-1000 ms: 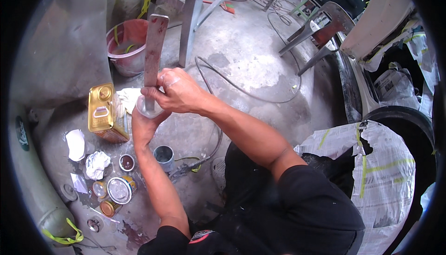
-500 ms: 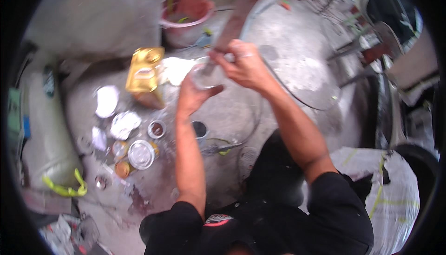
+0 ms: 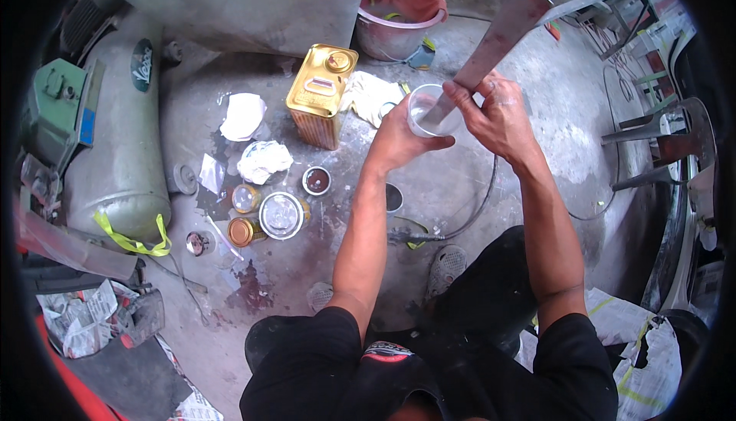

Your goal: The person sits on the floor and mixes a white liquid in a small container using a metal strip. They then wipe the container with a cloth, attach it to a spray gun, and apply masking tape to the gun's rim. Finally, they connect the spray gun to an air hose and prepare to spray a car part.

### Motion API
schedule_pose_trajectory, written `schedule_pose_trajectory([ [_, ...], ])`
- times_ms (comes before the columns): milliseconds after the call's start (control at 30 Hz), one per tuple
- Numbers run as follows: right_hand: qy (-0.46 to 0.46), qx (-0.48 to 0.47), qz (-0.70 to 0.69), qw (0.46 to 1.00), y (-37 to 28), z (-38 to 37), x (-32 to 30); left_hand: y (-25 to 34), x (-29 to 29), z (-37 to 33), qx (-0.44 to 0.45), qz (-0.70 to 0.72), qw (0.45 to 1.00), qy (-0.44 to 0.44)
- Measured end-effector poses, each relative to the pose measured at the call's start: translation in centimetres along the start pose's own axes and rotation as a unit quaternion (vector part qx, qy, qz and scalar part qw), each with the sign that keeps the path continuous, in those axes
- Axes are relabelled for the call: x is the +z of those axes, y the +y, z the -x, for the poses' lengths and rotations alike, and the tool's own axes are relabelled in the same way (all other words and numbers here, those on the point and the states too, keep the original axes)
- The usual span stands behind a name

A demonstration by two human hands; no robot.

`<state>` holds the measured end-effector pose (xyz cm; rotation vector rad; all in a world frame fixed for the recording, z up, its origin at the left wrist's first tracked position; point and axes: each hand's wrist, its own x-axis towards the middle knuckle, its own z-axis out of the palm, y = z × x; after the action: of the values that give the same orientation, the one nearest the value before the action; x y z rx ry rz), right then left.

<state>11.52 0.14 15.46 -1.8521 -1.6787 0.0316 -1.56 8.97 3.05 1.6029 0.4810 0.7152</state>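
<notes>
My left hand (image 3: 397, 143) is wrapped round a clear plastic cup (image 3: 426, 129), which tilts a little above the floor. Closed on a long flat metal strip (image 3: 502, 37), my right hand (image 3: 500, 116) keeps the strip's lower end inside the cup. Reddish stains mark the strip, and its broad upper end points away to the far right. Whatever liquid the cup contains is hard to make out. Left of the cup, a gold rectangular tin (image 3: 322, 83) stands on the floor beside a crumpled white cloth (image 3: 366, 97).
Several small cans, among them a silver-lidded can (image 3: 282, 215) and a can of dark brown stuff (image 3: 316, 181), stand left of my forearm. A grey tank (image 3: 115, 152) lies far left. A pink-lined bucket (image 3: 395, 34) is at the back, a hose (image 3: 483, 210) nearer me.
The view has swung left, so the floor things appear further right. Both hands keep their hold on the cup and the strip, whose lower end stays in the cup.
</notes>
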Motion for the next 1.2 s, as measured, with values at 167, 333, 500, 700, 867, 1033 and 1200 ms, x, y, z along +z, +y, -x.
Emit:
schedule_pose_trajectory([
  [167, -0.005, 0.053, -0.089, 0.995, -0.9, 0.1, 0.2, 0.2, -0.2, -0.2, 0.001, 0.014, 1.000, -0.006],
  [333, 0.011, 0.015, 0.009, 1.000, 0.0, 0.0, 0.0, 0.0, 0.1, 0.1, 0.005, -0.011, 1.000, 0.010],
  [500, -0.021, 0.029, -0.065, 0.997, -0.5, 0.2, 0.0, 0.0, -0.2, -0.1, 0.006, 0.016, 1.000, -0.006],
  [700, -0.016, 0.008, -0.077, 0.997, -0.8, 0.3, 0.0, 0.2, -0.1, 0.0, 0.001, 0.004, 1.000, -0.003],
  [867, -0.021, 0.019, -0.033, 0.999, -0.6, 0.1, -0.6, 0.8, -0.1, 0.2, -0.004, 0.001, 1.000, -0.006],
  [1033, -0.036, 0.023, -0.069, 0.997, -0.1, 0.2, -0.1, 0.9, -0.2, 0.1, 0.014, 0.018, 1.000, -0.003],
  [1200, 0.000, 0.031, -0.092, 0.995, -0.4, 0.2, -0.2, 0.9, 0.0, 0.2, -0.007, 0.005, 1.000, -0.003],
])
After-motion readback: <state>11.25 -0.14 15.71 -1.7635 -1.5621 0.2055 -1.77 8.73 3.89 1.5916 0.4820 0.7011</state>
